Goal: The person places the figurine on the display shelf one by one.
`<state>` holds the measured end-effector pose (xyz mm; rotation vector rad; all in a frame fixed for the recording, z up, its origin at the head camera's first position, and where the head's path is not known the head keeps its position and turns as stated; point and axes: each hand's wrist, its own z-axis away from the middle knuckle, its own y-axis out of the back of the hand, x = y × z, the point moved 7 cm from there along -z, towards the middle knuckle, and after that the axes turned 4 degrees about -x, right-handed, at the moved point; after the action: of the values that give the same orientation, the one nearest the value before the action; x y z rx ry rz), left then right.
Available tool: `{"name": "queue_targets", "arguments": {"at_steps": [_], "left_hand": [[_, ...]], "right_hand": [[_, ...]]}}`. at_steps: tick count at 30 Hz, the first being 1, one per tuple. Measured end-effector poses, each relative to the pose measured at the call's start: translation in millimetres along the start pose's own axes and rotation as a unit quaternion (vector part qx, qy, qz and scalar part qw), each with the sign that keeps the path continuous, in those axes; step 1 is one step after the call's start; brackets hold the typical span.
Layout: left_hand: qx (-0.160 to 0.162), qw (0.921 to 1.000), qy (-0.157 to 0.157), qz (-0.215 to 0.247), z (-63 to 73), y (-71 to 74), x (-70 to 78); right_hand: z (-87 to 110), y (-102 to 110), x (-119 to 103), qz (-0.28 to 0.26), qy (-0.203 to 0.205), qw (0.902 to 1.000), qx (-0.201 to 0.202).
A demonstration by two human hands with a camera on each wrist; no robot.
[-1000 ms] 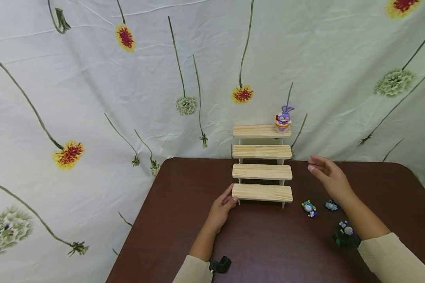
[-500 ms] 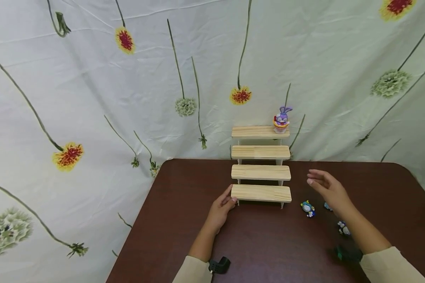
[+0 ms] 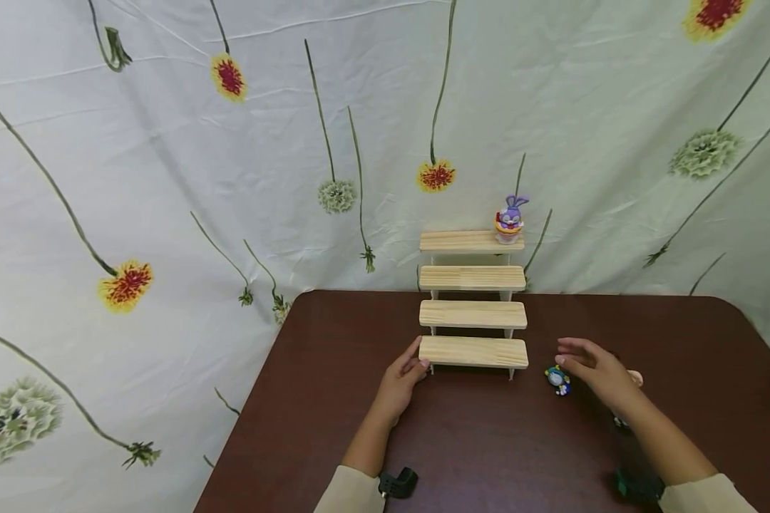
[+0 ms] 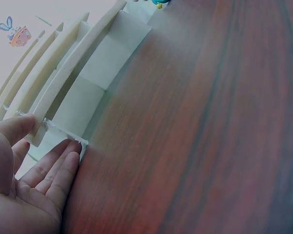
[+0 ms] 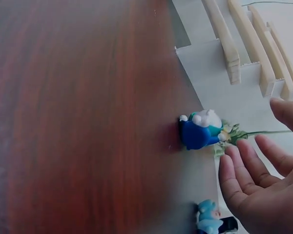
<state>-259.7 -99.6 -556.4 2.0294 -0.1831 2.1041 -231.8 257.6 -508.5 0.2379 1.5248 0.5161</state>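
Note:
A four-step wooden display shelf (image 3: pixel 473 313) stands at the table's back. My left hand (image 3: pixel 398 381) holds the left end of its lowest board; in the left wrist view the thumb touches the board's end and other fingers reach the white side panel. My right hand (image 3: pixel 599 374) hovers right of the shelf, fingers loosely bent, holding nothing. Just left of its fingertips lies a small blue-and-white figurine (image 3: pixel 558 380). A light-blue figurine (image 5: pixel 209 217) shows below the hand in the right wrist view. Another figurine (image 3: pixel 620 422) is mostly hidden by the right forearm.
On the right end of the top board sits a purple rabbit figurine (image 3: pixel 510 221). Behind the dark brown table (image 3: pixel 488 434) hangs a white cloth (image 3: pixel 263 157) printed with flowers. A black device (image 3: pixel 398 483) is at my left wrist.
My right hand has come down and toward me from beside the shelf's middle boards to the figurines, covering some of them. The left hand keeps its place on the lowest board.

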Motion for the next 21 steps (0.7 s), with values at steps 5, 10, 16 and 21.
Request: {"name": "queue_targets", "arguments": {"at_steps": [5, 10, 16, 21], "left_hand": [[-0.001, 1.0000, 0.002, -0.002, -0.3, 0.6, -2.1], [-0.003, 1.0000, 0.002, 0.004, -0.1, -0.2, -2.5], [-0.004, 1.0000, -0.001, 0.004, 0.4, -0.2, 0.0], [-0.008, 0.9999, -0.002, 0.008, 1.0, -0.7, 0.5]], "right_hand": [[3.3, -3, 7, 0.010, -0.010, 0.9998, -0.013], [5.6, -8, 11, -0.008, -0.015, 0.9996, -0.021], [6.8, -15, 16, -0.006, -0.021, 0.9996, -0.020], [7.9, -19, 19, 0.000, -0.026, 0.9995, -0.019]]}}
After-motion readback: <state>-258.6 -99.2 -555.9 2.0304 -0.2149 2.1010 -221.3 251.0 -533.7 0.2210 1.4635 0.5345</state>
